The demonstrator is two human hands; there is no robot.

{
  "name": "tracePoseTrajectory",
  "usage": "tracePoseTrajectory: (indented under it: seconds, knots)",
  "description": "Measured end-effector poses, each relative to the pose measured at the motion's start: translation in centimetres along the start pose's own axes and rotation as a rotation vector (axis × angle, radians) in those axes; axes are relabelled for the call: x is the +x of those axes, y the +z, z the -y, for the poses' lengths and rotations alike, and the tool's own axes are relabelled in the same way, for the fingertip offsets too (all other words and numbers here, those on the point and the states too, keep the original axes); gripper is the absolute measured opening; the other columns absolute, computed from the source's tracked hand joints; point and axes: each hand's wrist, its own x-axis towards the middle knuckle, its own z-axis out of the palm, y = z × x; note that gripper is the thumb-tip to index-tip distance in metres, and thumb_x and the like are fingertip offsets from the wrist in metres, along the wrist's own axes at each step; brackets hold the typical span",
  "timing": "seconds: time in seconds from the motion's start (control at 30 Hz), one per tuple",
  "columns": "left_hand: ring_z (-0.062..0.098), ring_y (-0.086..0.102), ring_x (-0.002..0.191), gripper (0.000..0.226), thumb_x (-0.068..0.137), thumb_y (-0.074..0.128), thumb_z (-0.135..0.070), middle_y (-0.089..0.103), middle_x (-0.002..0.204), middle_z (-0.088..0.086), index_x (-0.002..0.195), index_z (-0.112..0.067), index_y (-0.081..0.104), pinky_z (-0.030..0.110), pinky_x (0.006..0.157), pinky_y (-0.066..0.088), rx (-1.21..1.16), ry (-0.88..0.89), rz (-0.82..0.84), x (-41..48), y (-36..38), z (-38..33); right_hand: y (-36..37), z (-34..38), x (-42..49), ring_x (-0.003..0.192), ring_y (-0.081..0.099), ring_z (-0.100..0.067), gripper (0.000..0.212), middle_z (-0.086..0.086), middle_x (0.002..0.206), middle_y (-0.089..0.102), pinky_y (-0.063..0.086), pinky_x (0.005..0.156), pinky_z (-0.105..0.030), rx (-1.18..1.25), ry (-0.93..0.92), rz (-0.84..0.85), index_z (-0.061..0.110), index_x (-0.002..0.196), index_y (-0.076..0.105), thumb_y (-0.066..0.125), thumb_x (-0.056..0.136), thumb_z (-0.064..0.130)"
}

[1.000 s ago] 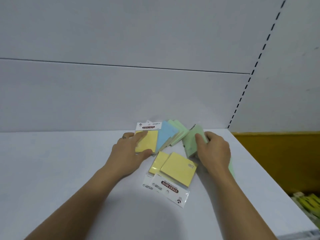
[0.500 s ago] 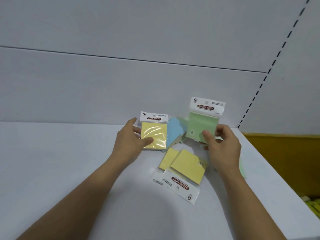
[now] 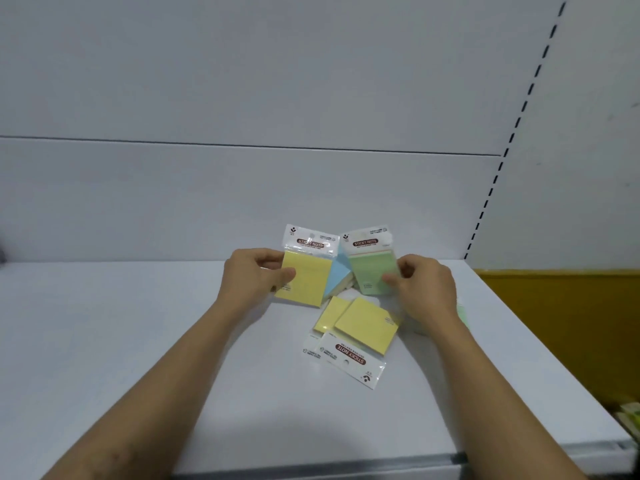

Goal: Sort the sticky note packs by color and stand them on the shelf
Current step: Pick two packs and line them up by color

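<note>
My left hand (image 3: 254,277) grips a yellow sticky note pack (image 3: 306,277) by its left edge and holds it upright above the white shelf (image 3: 138,341). In my right hand (image 3: 420,287) a green pack (image 3: 372,268) is held upright by its right edge, label on top. Between and behind them shows a blue pack (image 3: 337,273) with other packs partly hidden under it. Two yellow packs (image 3: 363,327) lie flat and overlapping on the shelf in front of my hands, labels toward me. A green pack (image 3: 462,315) lies mostly hidden behind my right wrist.
The shelf's white back panel (image 3: 242,195) rises right behind the packs. The shelf ends at the right, where an orange-brown bin (image 3: 554,323) sits lower down with more packs (image 3: 632,415) in it. The shelf's front edge (image 3: 346,467) runs below my forearms.
Both hands have lifted a pack off the pile: yellow in the left, green in the right. The green pack has since come lower and closer to the yellow one.
</note>
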Motion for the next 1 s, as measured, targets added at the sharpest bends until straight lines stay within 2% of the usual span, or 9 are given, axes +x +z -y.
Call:
tracePoseTrajectory:
  seconds: [0.1, 0.27, 0.47, 0.57, 0.67, 0.8, 0.9, 1.0]
  knots:
    - [0.021, 0.072, 0.069, 0.021, 0.071, 0.077, 0.003, 0.075, 0.077, 0.008, 0.084, -0.012, 0.073, 0.03, 0.06, 0.058, 0.019, 0.0, 0.006, 0.0, -1.1, -1.2, -1.0, 1.1, 0.3, 0.078, 0.061, -0.02, 0.01, 0.005, 0.078, 0.067, 0.044, 0.068, -0.03, 0.07, -0.001, -0.004, 0.022, 0.082, 0.069, 0.076, 0.077, 0.026]
    - [0.02, 0.072, 0.065, 0.02, 0.071, 0.077, 0.005, 0.073, 0.076, 0.011, 0.086, -0.005, 0.07, 0.027, 0.054, 0.057, 0.005, 0.051, -0.1, -0.3, -4.2, -3.2, -1.3, 4.7, 0.9, 0.069, 0.059, -0.016, 0.016, 0.006, 0.07, 0.064, 0.042, 0.063, -0.027, 0.235, -0.068, 0.003, 0.023, 0.084, 0.068, 0.08, 0.073, 0.022]
    - [0.017, 0.07, 0.06, 0.021, 0.068, 0.079, 0.005, 0.07, 0.072, 0.009, 0.081, -0.007, 0.067, 0.026, 0.052, 0.056, 0.031, 0.102, -0.289, -1.9, -10.0, -4.7, 1.2, 11.0, 0.7, 0.064, 0.057, -0.014, 0.017, 0.008, 0.063, 0.061, 0.041, 0.058, -0.026, 0.278, -0.217, 0.152, 0.024, 0.078, 0.065, 0.081, 0.072, 0.022]
    - [0.014, 0.069, 0.056, 0.022, 0.068, 0.08, 0.005, 0.067, 0.07, 0.006, 0.08, -0.007, 0.066, 0.025, 0.051, 0.055, 0.055, 0.107, -0.385, -3.2, -13.5, -4.8, 3.0, 14.4, 0.0, 0.066, 0.058, -0.016, 0.018, 0.007, 0.064, 0.061, 0.043, 0.063, -0.028, 0.3, -0.288, 0.218, 0.024, 0.077, 0.064, 0.081, 0.071, 0.021]
    - [0.021, 0.069, 0.061, 0.024, 0.068, 0.08, 0.006, 0.063, 0.071, 0.006, 0.077, -0.01, 0.064, 0.029, 0.053, 0.057, 0.078, 0.106, -0.48, -5.0, -17.4, -4.7, 5.0, 17.8, -1.2, 0.069, 0.058, -0.019, 0.017, 0.006, 0.066, 0.062, 0.046, 0.068, -0.029, 0.324, -0.347, 0.282, 0.022, 0.079, 0.065, 0.08, 0.071, 0.02]
    - [0.026, 0.068, 0.065, 0.024, 0.068, 0.079, 0.007, 0.06, 0.072, 0.007, 0.076, -0.009, 0.063, 0.036, 0.061, 0.06, 0.109, 0.09, -0.598, -7.7, -22.1, -4.6, 7.6, 21.9, -3.3, 0.071, 0.06, -0.019, 0.016, 0.003, 0.071, 0.065, 0.044, 0.064, -0.028, 0.355, -0.43, 0.358, 0.021, 0.078, 0.065, 0.08, 0.071, 0.022]
    - [0.024, 0.067, 0.065, 0.024, 0.067, 0.08, 0.007, 0.058, 0.072, 0.006, 0.076, -0.008, 0.063, 0.035, 0.059, 0.059, 0.142, 0.079, -0.679, -9.9, -25.0, -4.8, 9.2, 24.7, -5.0, 0.068, 0.058, -0.018, 0.016, 0.008, 0.067, 0.061, 0.041, 0.058, -0.026, 0.386, -0.461, 0.425, 0.021, 0.077, 0.064, 0.079, 0.071, 0.021]
    - [0.023, 0.065, 0.064, 0.024, 0.067, 0.08, 0.007, 0.056, 0.074, 0.007, 0.076, -0.007, 0.063, 0.033, 0.057, 0.06, 0.162, 0.062, -0.76, -12.0, -27.6, -4.8, 10.8, 27.1, -6.7, 0.07, 0.059, -0.019, 0.016, 0.007, 0.068, 0.062, 0.041, 0.06, -0.027, 0.415, -0.49, 0.488, 0.02, 0.078, 0.065, 0.079, 0.071, 0.02]
